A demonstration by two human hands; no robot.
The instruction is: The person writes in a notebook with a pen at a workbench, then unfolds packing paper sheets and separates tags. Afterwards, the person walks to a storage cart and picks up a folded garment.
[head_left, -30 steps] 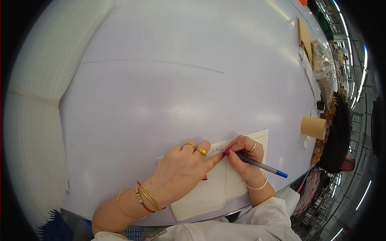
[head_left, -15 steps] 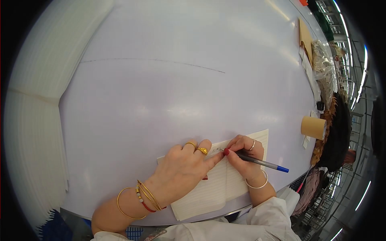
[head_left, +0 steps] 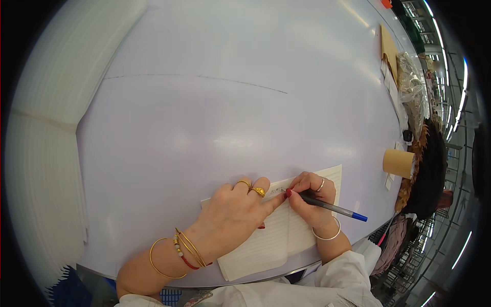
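Note:
An open lined notebook [head_left: 266,248] lies at the table's near edge. My right hand [head_left: 314,197] is closed around a grey pen [head_left: 335,207] with a blue end cap, its tip down near the top of the page. A short row of dark handwriting [head_left: 276,191] shows beside the tip. My left hand [head_left: 230,215] rests across the left part of the notebook, holding nothing. Its index finger stretches out to the pen tip, beside my right fingertips, while other fingers are bent. That hand covers part of the page.
Tall stacked white sheets [head_left: 51,153] line the left side of the pale table [head_left: 220,117], which bears a thin drawn line. On the right edge are a cardboard roll [head_left: 399,162], clear plastic wrapping [head_left: 410,84] and a brown envelope [head_left: 388,51].
Both hands stay in almost the same place. The handwriting beside the pen tip looks slightly fuller.

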